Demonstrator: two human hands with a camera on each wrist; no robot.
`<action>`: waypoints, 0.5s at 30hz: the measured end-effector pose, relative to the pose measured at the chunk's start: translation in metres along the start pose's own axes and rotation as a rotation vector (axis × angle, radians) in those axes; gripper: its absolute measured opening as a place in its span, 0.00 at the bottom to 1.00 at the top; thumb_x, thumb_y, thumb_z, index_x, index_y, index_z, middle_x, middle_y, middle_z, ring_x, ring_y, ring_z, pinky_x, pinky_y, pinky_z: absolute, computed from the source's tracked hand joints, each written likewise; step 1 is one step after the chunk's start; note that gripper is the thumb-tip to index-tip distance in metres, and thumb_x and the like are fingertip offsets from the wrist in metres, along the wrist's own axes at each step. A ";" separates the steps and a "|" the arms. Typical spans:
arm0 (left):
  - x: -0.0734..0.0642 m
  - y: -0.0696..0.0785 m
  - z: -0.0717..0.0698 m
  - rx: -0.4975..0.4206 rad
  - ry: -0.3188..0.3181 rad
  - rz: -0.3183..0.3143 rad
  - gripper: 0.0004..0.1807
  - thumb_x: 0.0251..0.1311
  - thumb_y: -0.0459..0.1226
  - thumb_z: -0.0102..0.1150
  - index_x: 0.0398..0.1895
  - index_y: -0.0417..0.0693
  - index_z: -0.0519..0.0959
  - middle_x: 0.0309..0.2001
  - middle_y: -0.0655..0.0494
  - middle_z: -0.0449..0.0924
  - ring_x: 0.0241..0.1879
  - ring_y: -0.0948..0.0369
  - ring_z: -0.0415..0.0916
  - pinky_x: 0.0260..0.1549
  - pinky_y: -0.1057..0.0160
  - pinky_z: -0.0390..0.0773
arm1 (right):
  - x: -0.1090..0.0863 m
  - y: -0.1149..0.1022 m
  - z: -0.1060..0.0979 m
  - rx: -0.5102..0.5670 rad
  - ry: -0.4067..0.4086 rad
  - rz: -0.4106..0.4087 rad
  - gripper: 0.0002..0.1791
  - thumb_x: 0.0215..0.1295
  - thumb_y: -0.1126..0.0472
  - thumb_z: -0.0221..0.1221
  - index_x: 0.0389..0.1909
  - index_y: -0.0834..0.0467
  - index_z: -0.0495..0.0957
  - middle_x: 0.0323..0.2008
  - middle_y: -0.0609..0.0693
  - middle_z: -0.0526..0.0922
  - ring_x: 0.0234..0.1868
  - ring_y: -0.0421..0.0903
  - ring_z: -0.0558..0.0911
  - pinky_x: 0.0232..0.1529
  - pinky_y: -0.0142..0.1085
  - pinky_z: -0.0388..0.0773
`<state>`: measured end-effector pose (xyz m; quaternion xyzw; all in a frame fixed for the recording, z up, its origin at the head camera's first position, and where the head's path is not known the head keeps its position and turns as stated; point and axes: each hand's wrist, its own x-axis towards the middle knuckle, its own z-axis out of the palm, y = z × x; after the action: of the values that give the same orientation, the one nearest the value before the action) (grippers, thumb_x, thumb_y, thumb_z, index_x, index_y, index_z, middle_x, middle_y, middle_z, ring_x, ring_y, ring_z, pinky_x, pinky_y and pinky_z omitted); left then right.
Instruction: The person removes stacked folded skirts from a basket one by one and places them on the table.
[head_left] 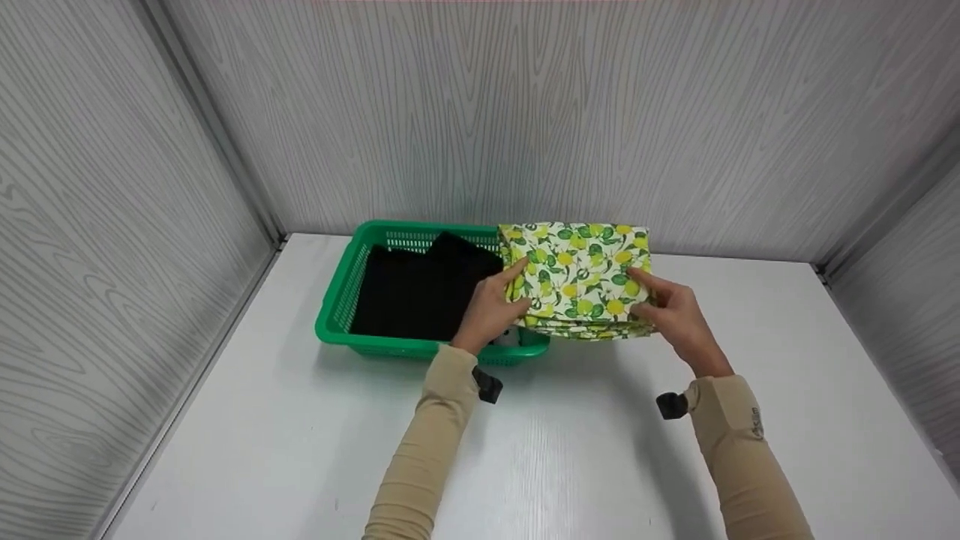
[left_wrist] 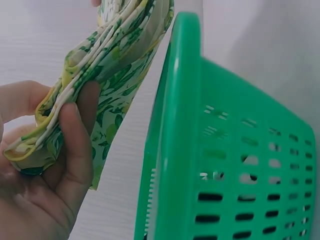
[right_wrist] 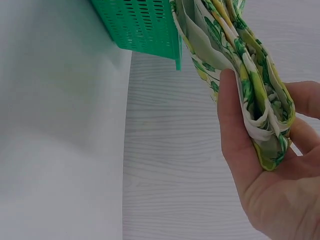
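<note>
The left hand (head_left: pixel 489 309) and right hand (head_left: pixel 679 321), thumbs and fingers closed on opposite sides of the folded white lemon-print cloth (head_left: pixel 581 271) at the green plastic basket's (head_left: pixel 328 328) right end, should pinch evenly, keeping its layers together.

Grey wood-grain walls (head_left: pixel 480 112) border a white table (head_left: pixel 247 450).

Looks like a boxed-in work booth, judging by grey wood-grain panels (head_left: pixel 480 112) at the left, top and right of the frame, set close around a white counter (head_left: pixel 570 465).
</note>
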<state>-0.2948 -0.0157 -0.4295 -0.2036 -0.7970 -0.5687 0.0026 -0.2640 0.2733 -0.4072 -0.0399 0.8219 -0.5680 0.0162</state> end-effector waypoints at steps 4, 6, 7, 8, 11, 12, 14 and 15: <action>0.004 0.003 0.011 -0.012 -0.003 -0.017 0.36 0.66 0.26 0.55 0.78 0.49 0.62 0.21 0.47 0.76 0.09 0.65 0.51 0.15 0.66 0.60 | -0.005 0.005 -0.010 0.001 0.007 0.006 0.35 0.69 0.72 0.56 0.76 0.58 0.62 0.74 0.61 0.62 0.53 0.44 0.73 0.46 0.26 0.74; 0.006 0.005 0.017 -0.022 -0.017 -0.027 0.37 0.66 0.26 0.55 0.78 0.50 0.62 0.43 0.44 0.85 0.09 0.66 0.53 0.16 0.67 0.62 | -0.006 0.009 -0.015 0.001 0.015 0.016 0.35 0.69 0.72 0.56 0.76 0.58 0.62 0.74 0.61 0.62 0.52 0.43 0.74 0.45 0.26 0.75; 0.006 0.005 0.019 -0.025 -0.025 -0.032 0.37 0.66 0.26 0.55 0.78 0.50 0.62 0.53 0.45 0.83 0.09 0.66 0.55 0.16 0.67 0.62 | -0.007 0.010 -0.017 -0.001 0.018 0.020 0.35 0.69 0.72 0.56 0.76 0.58 0.62 0.74 0.62 0.63 0.51 0.43 0.75 0.45 0.27 0.76; 0.006 0.005 0.021 -0.022 -0.035 -0.037 0.37 0.66 0.25 0.55 0.78 0.50 0.61 0.52 0.44 0.84 0.09 0.66 0.55 0.16 0.67 0.62 | -0.008 0.012 -0.019 -0.005 0.020 0.026 0.35 0.69 0.72 0.56 0.76 0.58 0.62 0.73 0.62 0.64 0.50 0.43 0.75 0.45 0.27 0.76; 0.006 0.006 0.026 -0.013 -0.047 -0.041 0.37 0.66 0.25 0.55 0.78 0.49 0.61 0.46 0.52 0.85 0.09 0.66 0.55 0.15 0.67 0.61 | -0.010 0.016 -0.024 -0.006 0.016 0.037 0.35 0.69 0.71 0.56 0.76 0.58 0.62 0.71 0.63 0.66 0.48 0.42 0.76 0.44 0.28 0.77; 0.006 0.007 0.027 -0.008 -0.053 -0.039 0.37 0.66 0.25 0.54 0.78 0.48 0.61 0.34 0.53 0.84 0.09 0.66 0.53 0.15 0.67 0.60 | -0.010 0.018 -0.026 -0.008 0.012 0.034 0.35 0.69 0.71 0.56 0.77 0.58 0.62 0.71 0.63 0.65 0.47 0.42 0.76 0.43 0.29 0.78; 0.006 0.008 0.031 -0.005 -0.061 -0.036 0.37 0.65 0.24 0.54 0.78 0.48 0.61 0.20 0.52 0.76 0.09 0.65 0.51 0.15 0.67 0.58 | -0.012 0.020 -0.030 -0.004 0.008 0.029 0.35 0.69 0.72 0.56 0.77 0.59 0.62 0.71 0.65 0.65 0.47 0.40 0.77 0.41 0.30 0.79; 0.007 0.008 0.033 -0.008 -0.070 -0.035 0.37 0.66 0.24 0.54 0.78 0.47 0.61 0.22 0.52 0.78 0.09 0.65 0.50 0.15 0.67 0.58 | -0.014 0.022 -0.032 -0.008 0.007 0.028 0.34 0.70 0.71 0.56 0.77 0.60 0.61 0.72 0.65 0.64 0.46 0.40 0.78 0.41 0.30 0.79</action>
<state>-0.2905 0.0186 -0.4320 -0.2095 -0.7977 -0.5643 -0.0362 -0.2536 0.3120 -0.4163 -0.0263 0.8248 -0.5644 0.0210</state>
